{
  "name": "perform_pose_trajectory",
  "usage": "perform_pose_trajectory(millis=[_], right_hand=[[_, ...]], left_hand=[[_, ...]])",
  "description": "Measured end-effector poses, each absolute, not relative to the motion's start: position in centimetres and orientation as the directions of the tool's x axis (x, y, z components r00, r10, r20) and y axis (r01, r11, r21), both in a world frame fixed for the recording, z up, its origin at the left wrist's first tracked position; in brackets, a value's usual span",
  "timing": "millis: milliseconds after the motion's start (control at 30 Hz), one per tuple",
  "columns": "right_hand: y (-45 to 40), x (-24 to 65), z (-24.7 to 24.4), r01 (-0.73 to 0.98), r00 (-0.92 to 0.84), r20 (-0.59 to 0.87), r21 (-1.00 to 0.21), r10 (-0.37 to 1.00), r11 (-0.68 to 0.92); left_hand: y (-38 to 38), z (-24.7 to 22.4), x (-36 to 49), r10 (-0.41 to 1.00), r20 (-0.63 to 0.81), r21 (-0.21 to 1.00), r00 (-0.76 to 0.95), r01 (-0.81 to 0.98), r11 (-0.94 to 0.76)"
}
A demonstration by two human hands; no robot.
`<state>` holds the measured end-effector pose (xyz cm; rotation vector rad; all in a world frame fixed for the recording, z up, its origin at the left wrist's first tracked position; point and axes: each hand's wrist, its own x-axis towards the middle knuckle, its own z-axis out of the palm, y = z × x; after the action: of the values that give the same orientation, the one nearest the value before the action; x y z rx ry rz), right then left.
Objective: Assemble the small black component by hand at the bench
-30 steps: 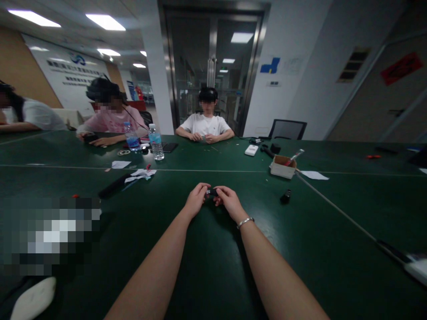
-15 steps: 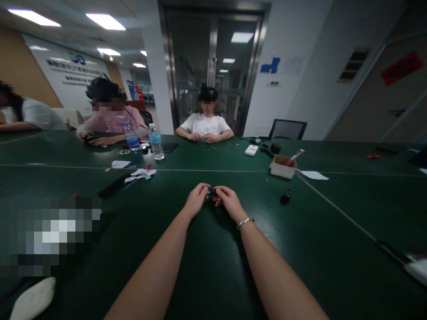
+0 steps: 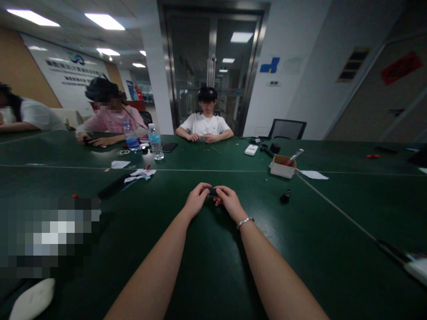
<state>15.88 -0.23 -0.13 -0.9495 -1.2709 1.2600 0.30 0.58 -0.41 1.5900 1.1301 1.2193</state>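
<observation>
Between my two hands is a small black object (image 3: 212,192), pinched at both ends just above the green table. My left hand (image 3: 196,198) closes thumb and fingers on its left end. Its right end sits in the closed fingers of my right hand (image 3: 228,198), whose wrist wears a silver bracelet. The fingers cover most of the object, and its kind is too small to make out. To the right of my hands, a small black piece with a shiny end (image 3: 285,196) lies on the table.
A small open box (image 3: 283,166) with a pen-like item stands ahead right, near a paper sheet (image 3: 314,174). Ahead left are crumpled papers (image 3: 140,175), a long black item (image 3: 116,186) and water bottles (image 3: 155,142). Other people sit across the table.
A pale, shiny bit at the object's left end showed between my fingers before; now only black shows there. My hands have barely moved.
</observation>
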Motion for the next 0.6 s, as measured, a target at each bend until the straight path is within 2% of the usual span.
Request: perform_pose_trajectory(millis=[233, 367, 533, 600], right_hand=[[-0.48, 15.85, 0.13, -0.047, -0.144, 0.161, -0.987, 0.976, 0.156], [-0.76, 15.95, 0.50, -0.087, -0.135, 0.199, -0.978, 0.971, 0.188], [-0.55, 16.03, 0.65, -0.074, -0.153, 0.091, -0.994, 0.984, 0.081], [-0.45, 16.16, 0.62, -0.040, -0.181, 0.099, -0.995, 0.979, 0.094]], left_hand=[[0.77, -0.53, 0.15, 0.960, 0.253, 0.946, 0.120, 0.175, -0.271], [0.74, -0.49, 0.18, 0.964, 0.246, 0.956, 0.103, 0.139, -0.258], [0.73, -0.48, 0.18, 0.959, 0.260, 0.955, 0.110, 0.116, -0.272], [0.73, -0.45, 0.15, 0.956, 0.273, 0.953, 0.109, 0.105, -0.284]])
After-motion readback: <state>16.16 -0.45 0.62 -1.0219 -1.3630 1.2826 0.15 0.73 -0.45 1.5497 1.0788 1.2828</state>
